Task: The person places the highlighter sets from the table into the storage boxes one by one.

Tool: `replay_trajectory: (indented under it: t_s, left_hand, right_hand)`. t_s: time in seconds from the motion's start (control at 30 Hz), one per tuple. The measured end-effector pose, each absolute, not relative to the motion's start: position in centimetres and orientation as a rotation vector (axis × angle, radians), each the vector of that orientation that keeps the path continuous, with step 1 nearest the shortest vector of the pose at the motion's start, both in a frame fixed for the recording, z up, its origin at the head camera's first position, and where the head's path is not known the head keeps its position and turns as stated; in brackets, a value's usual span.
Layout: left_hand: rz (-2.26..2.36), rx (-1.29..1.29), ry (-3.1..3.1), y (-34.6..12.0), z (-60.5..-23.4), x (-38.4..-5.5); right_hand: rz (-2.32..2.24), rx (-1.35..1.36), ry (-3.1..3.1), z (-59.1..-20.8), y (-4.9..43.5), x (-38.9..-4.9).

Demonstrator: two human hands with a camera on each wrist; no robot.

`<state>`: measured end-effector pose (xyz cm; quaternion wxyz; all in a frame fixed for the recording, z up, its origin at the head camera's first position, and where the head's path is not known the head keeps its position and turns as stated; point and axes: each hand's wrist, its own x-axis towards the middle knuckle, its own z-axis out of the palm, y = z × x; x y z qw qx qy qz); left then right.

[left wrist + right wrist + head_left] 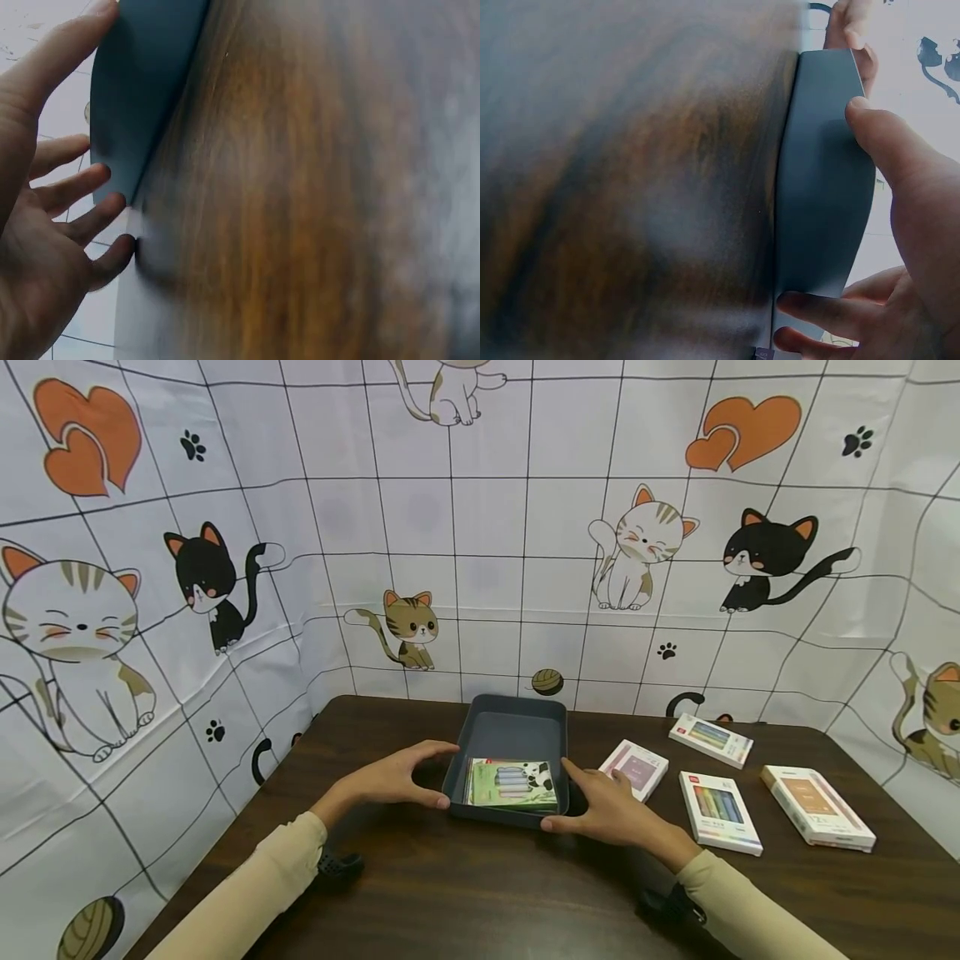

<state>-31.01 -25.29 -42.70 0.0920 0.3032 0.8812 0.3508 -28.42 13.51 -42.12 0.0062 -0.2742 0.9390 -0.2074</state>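
A dark grey rectangular tray (512,727) lies on the table between my two hands. In its near end sits a flat green box (514,784) printed with pastel sticks and a black-and-white animal. My left hand (390,777) is spread along the tray's left side, thumb near the front corner; in the left wrist view its fingertips are right at the tray wall. Around the near right corner spreads my right hand (611,806), thumb at the front wall and fingers along the right side. The right wrist view shows this thumb touching the tray's outer wall (821,180).
Right of the tray, a white box with a mauve panel (637,770) lies partly behind my right hand. Farther right are two white boxes with coloured sticks (711,741) and a thicker box with an orange panel (817,806). A cat-print curtain (487,518) hangs behind the brown table (420,893).
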Motion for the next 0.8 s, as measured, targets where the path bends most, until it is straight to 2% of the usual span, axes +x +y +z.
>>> replay_trajectory:
  t_s: [0.37,0.8]
  left_hand:
    - [1.301,0.832,2.402,-24.4,-42.3,-30.4]
    - [1.347,0.708,2.407,-24.1,-42.2,-30.5]
  right_hand:
    - [-0.657,-0.868,2.934,-42.2,13.5,-28.3]
    - [-0.651,-0.856,2.932,-42.1,13.5,-28.3]
